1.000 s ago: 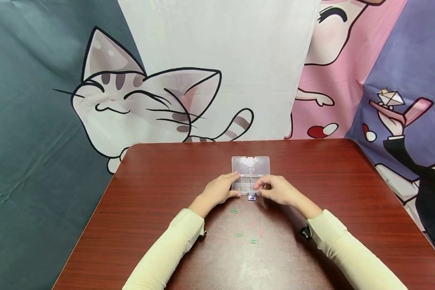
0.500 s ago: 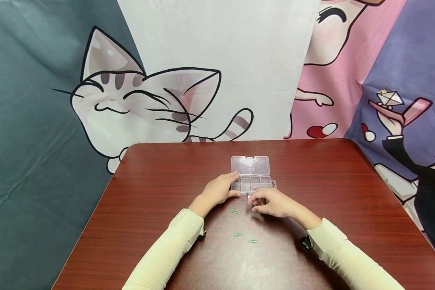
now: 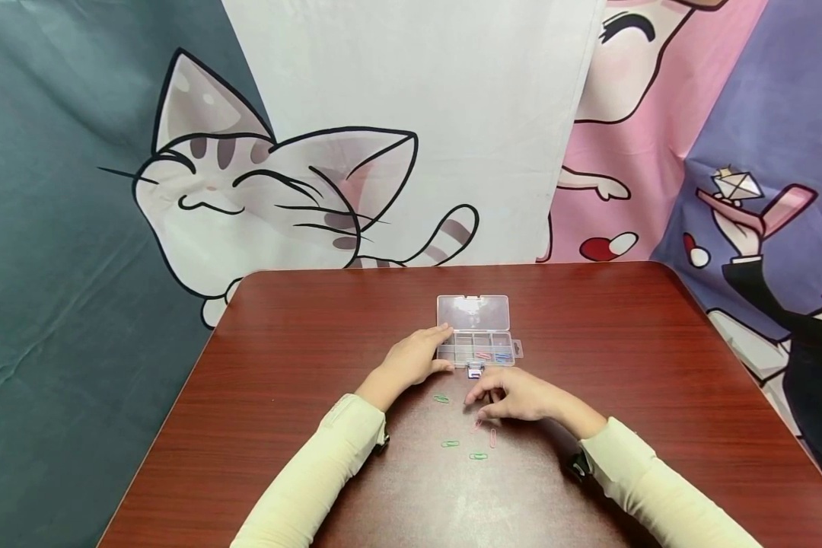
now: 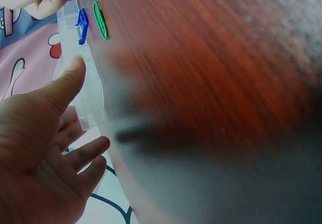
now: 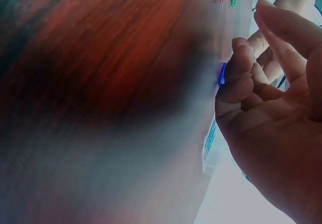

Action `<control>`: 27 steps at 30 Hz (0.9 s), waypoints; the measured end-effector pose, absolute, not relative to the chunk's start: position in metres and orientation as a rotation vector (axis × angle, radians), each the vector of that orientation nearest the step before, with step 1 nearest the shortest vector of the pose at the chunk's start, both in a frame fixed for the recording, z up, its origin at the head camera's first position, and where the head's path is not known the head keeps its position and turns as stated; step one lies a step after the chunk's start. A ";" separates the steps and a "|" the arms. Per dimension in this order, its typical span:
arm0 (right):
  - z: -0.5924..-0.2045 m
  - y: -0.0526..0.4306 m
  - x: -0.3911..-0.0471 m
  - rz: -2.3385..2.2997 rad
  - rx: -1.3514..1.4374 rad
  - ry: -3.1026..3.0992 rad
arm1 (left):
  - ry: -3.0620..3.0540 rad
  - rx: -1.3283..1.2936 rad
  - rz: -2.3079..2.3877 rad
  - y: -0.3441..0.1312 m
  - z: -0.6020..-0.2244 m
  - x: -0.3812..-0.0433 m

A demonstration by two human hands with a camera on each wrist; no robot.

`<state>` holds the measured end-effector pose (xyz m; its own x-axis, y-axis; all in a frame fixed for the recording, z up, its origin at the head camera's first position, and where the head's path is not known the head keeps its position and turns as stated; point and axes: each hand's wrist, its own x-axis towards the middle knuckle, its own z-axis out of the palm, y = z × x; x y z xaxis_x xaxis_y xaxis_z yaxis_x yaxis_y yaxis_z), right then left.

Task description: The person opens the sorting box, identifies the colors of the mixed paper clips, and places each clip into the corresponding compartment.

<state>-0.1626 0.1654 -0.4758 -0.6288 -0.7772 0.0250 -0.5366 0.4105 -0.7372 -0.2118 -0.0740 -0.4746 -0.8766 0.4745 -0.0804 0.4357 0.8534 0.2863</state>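
Observation:
A clear compartment box (image 3: 463, 355) stands on the table, its lid (image 3: 473, 313) tipped back. Pink paper clips (image 3: 482, 355) and blue paper clips (image 3: 503, 357) lie in separate front compartments. My left hand (image 3: 414, 355) holds the box's left end, thumb at the front wall (image 4: 83, 90) and fingertips towards the back. In front of the box hovers my right hand (image 3: 517, 393), fingers loosely bent, nothing seen between them. Just below its thumb is a pink paper clip (image 3: 477, 425), partly hidden; another pink paper clip (image 3: 493, 438) lies nearby.
Green paper clips lie loose on the table (image 3: 301, 365): one green clip (image 3: 441, 399) near the left hand, another green clip (image 3: 450, 444) and a third green clip (image 3: 478, 457) closer to me. A blue latch (image 4: 82, 26) sticks out at the box's front. Printed cloth (image 3: 507, 114) hangs behind.
My right hand has drawn back from the box's compartments towards the loose pink clips, uncovering the pink and blue clips inside. The left hand has stayed on the box.

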 end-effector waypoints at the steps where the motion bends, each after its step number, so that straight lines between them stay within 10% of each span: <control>1: -0.476 0.165 -0.162 -1.051 -1.148 2.338 | 2.881 0.713 0.394 -0.074 -0.474 -0.212; 27: -0.482 0.157 -0.154 -0.931 -1.114 2.450 | 2.872 0.717 0.419 -0.075 -0.472 -0.212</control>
